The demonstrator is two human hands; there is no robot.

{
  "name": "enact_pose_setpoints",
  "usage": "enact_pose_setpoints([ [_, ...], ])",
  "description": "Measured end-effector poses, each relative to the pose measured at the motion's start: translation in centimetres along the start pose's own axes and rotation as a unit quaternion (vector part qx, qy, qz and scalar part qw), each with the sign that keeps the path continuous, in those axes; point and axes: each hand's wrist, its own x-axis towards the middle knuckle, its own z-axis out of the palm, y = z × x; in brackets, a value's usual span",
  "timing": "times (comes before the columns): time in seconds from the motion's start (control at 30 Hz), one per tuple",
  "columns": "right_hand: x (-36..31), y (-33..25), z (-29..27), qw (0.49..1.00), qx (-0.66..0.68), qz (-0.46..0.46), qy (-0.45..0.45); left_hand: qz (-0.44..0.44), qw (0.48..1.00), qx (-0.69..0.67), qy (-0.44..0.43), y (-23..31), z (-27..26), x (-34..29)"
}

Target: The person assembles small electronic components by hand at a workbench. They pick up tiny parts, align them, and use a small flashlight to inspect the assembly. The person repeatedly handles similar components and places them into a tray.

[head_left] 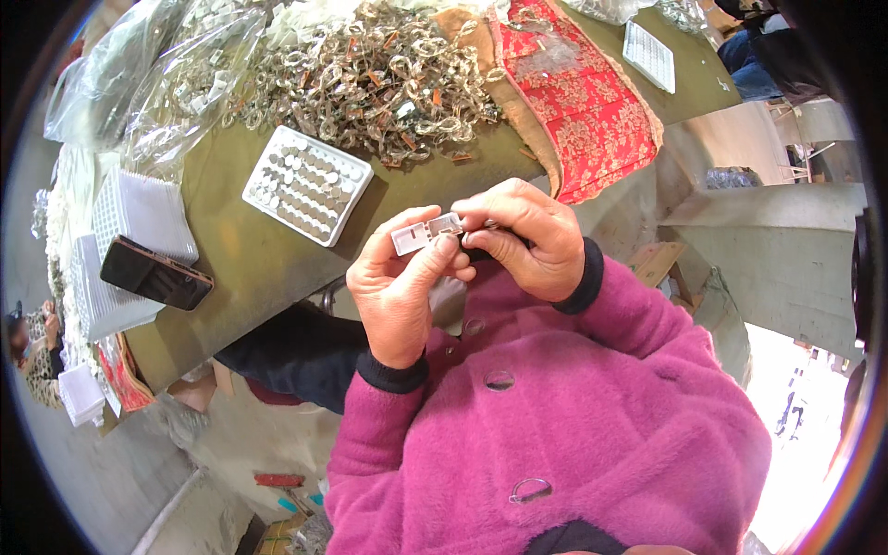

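My left hand (398, 287) pinches a small translucent white plastic case (413, 239) between thumb and fingers, above the near edge of the table. My right hand (527, 236) is closed at the right end of the case, thumb and forefinger together. A small dark bit shows at those fingertips, too small to name. Left of my hands, a white tray (355, 209) on the table holds rows of round silvery button cells (310, 190). Behind lies a big heap of tangled clear wire bundles with small orange and dark parts (370, 79).
A dark phone (155, 273) rests on stacked white plastic trays (139, 208) at the left. Clear plastic bags (116, 83) lie at the far left. A red floral padded cloth (583, 102) covers the table's right part, with another white tray (649, 57) beyond. Another person (42, 356) is at the left.
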Motion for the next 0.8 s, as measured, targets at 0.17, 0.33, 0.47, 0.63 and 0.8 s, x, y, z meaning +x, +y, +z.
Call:
enact_pose_setpoints([
  [0.17, -0.4, 0.0, -0.4, 0.998, -0.059, 0.009, 0.019, -0.020, 0.999, -0.037, 0.022, -0.4, 0.7, 0.4],
  [0.33, -0.6, 0.3, -0.6, 0.997, -0.061, 0.038, -0.007, 0.046, 0.997, 0.059, 0.022, -1.2, 1.2, 0.0],
  [0.47, -1.0, 0.7, -0.4, 0.997, 0.011, 0.077, 0.002, 0.209, 0.942, 0.260, 0.030, -2.0, 1.5, 0.1],
  [0.63, -1.1, 1.0, -0.6, 0.995, 0.030, 0.096, 0.020, 0.329, 0.839, 0.433, 0.008, -2.0, 1.4, 0.7],
  [0.8, -1.1, 0.8, -1.4, 0.901, 0.314, 0.298, 0.016, 0.122, 0.980, 0.156, 0.002, -1.9, 1.9, 0.3],
])
